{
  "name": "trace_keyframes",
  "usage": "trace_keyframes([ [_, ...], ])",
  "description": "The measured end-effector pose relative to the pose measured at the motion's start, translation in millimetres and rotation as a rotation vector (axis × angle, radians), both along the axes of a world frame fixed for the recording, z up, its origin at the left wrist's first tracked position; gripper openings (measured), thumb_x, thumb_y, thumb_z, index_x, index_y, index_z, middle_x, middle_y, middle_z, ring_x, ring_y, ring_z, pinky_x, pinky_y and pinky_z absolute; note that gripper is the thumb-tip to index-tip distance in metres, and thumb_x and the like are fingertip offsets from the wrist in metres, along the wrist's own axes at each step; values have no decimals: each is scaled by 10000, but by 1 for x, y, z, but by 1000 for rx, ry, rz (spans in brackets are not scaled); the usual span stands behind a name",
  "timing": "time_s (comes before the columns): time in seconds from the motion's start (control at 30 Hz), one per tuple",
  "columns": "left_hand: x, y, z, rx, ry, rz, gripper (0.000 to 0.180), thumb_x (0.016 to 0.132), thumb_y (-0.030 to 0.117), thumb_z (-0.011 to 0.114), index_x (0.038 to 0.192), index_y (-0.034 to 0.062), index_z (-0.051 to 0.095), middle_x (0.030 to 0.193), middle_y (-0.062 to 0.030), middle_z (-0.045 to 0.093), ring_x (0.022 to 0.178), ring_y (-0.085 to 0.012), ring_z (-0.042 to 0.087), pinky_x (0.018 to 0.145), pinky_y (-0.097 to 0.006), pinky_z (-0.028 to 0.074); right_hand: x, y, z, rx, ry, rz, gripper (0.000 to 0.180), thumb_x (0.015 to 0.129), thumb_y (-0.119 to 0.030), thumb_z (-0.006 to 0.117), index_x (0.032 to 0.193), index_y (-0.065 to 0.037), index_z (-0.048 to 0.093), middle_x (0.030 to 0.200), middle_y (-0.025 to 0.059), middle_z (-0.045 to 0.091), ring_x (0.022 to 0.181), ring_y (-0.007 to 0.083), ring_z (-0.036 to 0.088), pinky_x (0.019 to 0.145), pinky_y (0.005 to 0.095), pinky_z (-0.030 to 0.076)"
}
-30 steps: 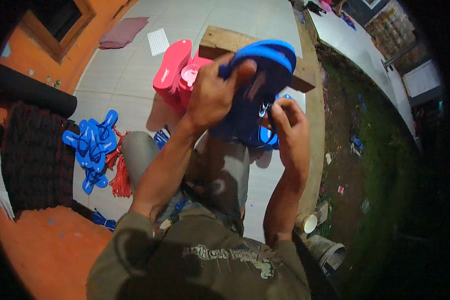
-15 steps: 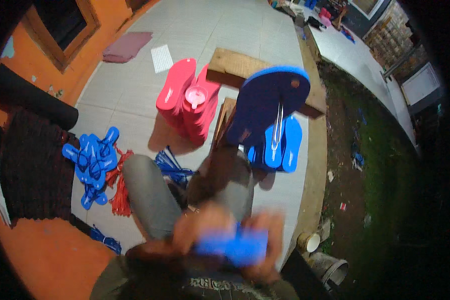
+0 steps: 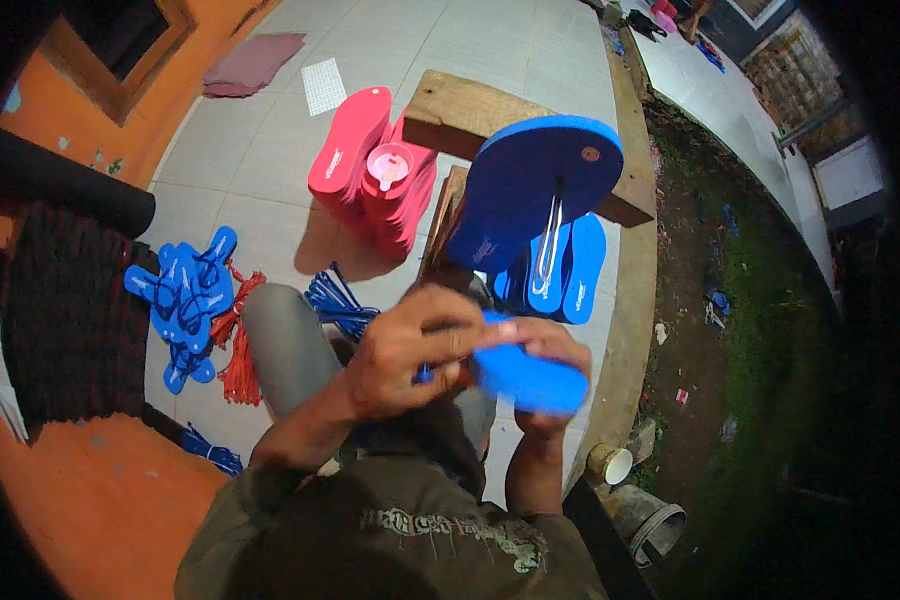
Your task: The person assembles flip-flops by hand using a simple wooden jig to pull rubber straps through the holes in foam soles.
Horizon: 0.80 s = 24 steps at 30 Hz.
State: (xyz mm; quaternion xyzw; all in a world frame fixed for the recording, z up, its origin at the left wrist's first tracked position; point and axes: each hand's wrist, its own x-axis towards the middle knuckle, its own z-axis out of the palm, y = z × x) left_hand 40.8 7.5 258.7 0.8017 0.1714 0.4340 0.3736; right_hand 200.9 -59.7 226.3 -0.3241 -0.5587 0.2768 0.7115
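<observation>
As my right hand (image 3: 556, 345) gripped the blue sole (image 3: 532, 382) below frame centre, my left hand (image 3: 405, 358) met its left end, grip unclear.

- Between the fingers (image 3: 440, 348): bright-blue sole (image 3: 535, 384), matt and foam-like, its texture blurred.
- Just beyond the fingers: dark-blue sole (image 3: 530, 190), smooth matt foam; loop (image 3: 548, 245), glossy, seemingly metal.
- Farther beyond the fingers: beam (image 3: 460, 108), bare, rough-looking wood.
- Beyond and left of the fingers: pink soles (image 3: 345, 150), matt foam; cup (image 3: 388, 168), smooth plastic.
- Left of the fingers: straps (image 3: 338, 305), glossy plastic.
- Around the fingers: floor (image 3: 270, 190), smooth tile, slight sheen.
</observation>
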Motion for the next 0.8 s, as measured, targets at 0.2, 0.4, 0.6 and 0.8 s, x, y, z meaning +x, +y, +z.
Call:
trace_keyframes([
  [0.2,14,16,10,234,-218,-63,210,814,154,593,962,7,612,910,-119,607,789,-256,583,664,-334,486,21,6,40,82,-334,-119,186,750,-127,586,874,-116,447,912,116,602,889,284,579,825,446,445],
  [0.4,26,21,7,163,-229,-11,188,800,149,607,933,15,612,890,-113,609,776,-254,587,642,-338,488,29,17,34,104,-341,-125,178,760,-127,579,880,-109,449,917,108,595,883,277,578,820,458,453],
  [0.6,58,45,20,100,34,436,160,768,149,643,854,24,593,791,-95,594,673,-211,592,598,-303,480,9,45,50,-136,29,-437,160,802,-93,607,924,-5,553,906,93,605,832,188,586,780,326,469],
  [0.8,11,39,24,-617,-205,130,214,689,133,732,795,31,578,752,-52,602,601,-120,569,537,-234,450,21,65,34,-115,133,-453,314,735,31,657,1025,0,541,955,58,598,854,131,563,777,262,438],
])
